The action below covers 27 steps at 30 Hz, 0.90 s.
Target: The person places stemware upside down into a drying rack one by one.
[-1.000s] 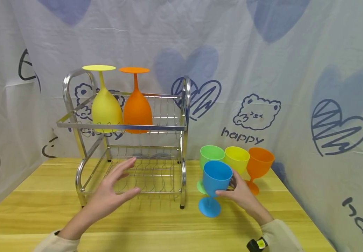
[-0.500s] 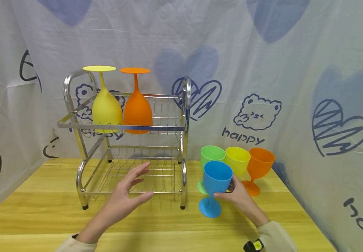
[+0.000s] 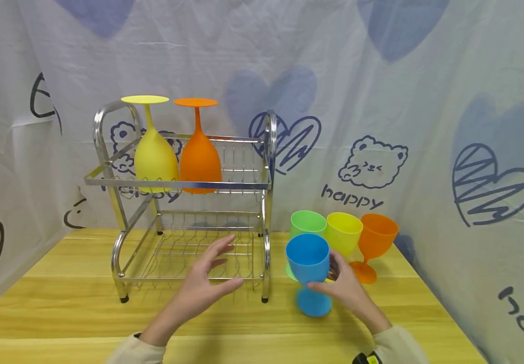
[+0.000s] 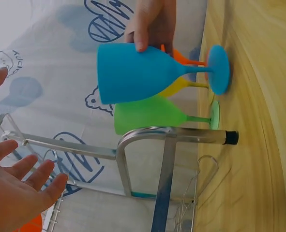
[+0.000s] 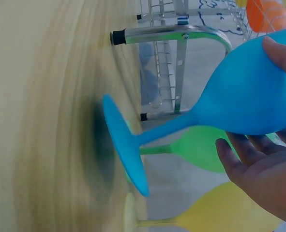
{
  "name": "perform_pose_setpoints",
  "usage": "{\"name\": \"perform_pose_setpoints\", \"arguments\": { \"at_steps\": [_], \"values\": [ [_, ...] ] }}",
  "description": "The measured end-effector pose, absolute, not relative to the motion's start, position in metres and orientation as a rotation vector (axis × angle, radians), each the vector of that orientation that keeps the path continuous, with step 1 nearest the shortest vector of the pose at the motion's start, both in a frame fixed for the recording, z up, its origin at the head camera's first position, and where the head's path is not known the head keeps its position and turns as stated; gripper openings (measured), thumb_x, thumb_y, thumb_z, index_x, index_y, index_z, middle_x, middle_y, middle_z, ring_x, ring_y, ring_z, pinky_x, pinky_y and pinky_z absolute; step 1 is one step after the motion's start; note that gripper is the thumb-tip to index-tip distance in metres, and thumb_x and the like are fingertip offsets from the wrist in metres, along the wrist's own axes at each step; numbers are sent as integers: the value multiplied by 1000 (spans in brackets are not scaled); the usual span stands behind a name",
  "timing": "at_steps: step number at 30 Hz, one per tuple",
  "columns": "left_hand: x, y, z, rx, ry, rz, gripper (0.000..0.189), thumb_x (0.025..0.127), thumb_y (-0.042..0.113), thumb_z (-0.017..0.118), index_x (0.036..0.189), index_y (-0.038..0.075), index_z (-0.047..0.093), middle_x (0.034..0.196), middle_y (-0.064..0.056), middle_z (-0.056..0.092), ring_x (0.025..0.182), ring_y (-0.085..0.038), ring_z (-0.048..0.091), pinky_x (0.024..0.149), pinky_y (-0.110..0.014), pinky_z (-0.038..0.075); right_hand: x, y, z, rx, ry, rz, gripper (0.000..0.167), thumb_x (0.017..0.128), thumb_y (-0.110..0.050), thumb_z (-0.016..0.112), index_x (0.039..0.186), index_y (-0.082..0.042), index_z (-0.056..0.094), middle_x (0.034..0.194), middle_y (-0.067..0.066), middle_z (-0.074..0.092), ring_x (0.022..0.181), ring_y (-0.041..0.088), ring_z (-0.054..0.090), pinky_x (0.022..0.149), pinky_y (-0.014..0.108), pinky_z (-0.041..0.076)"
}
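My right hand (image 3: 345,285) grips a blue plastic goblet (image 3: 308,260) by its bowl, thumb on the near side and fingers behind. The goblet leans a little, mouth up; in the right wrist view its round foot (image 5: 126,145) tips over the tabletop with a dark shadow beside it. My left hand (image 3: 204,288) hovers in front of the wire rack, thumb and fingers spread apart, touching nothing. Right behind the blue goblet stand a green goblet (image 3: 307,221), a yellow goblet (image 3: 344,233) and an orange goblet (image 3: 377,236), all upright.
A two-tier metal dish rack (image 3: 267,258) stands left of centre on the wooden table (image 3: 52,313). On its upper tier, a yellow goblet (image 3: 154,159) and an orange goblet (image 3: 200,162) sit upside down. A printed cloth (image 3: 357,76) hangs behind and along both sides.
My left hand has moved right across the front of the rack. The blue goblet, upright before, now tilts in my right hand, its mouth shifted left and its foot right.
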<state>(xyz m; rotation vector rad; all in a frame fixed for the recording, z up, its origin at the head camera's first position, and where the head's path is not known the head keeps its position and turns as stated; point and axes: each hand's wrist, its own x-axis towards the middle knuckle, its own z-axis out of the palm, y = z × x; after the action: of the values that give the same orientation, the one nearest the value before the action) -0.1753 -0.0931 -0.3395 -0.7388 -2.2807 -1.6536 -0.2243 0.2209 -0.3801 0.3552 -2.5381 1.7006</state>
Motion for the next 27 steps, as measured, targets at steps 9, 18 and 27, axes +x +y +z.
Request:
{"name": "perform_pose_setpoints", "arguments": {
  "at_steps": [9, 18, 27],
  "values": [
    [-182, -85, -350, -815, -2279, -1665, 81, 79, 16, 80, 148, 12, 37, 149, -13, 38, 131, -35, 39, 105, -56, 35, -209, 208, -365, 477, -2589, 1407, 85, 71, -13, 87, 141, 0, 40, 133, 21, 52, 119, 41, 51, 98, 58, 43],
    [-182, -74, -353, -826, -2330, -1571, 89, 73, 22, 85, 148, 17, 38, 152, -6, 34, 135, -32, 35, 104, -56, 36, -196, 199, -362, 715, -2534, 1003, 85, 63, -11, 92, 136, -5, 49, 128, 14, 54, 113, 37, 53, 89, 59, 49],
    [-184, -55, -359, -977, -2333, -1428, 85, 74, 24, 86, 145, 9, 41, 149, -17, 34, 134, -42, 33, 97, -67, 37, -186, 190, -358, 810, -2494, 722, 89, 57, -8, 94, 135, -4, 52, 126, 16, 53, 110, 38, 55, 87, 59, 50]
  ]
}}
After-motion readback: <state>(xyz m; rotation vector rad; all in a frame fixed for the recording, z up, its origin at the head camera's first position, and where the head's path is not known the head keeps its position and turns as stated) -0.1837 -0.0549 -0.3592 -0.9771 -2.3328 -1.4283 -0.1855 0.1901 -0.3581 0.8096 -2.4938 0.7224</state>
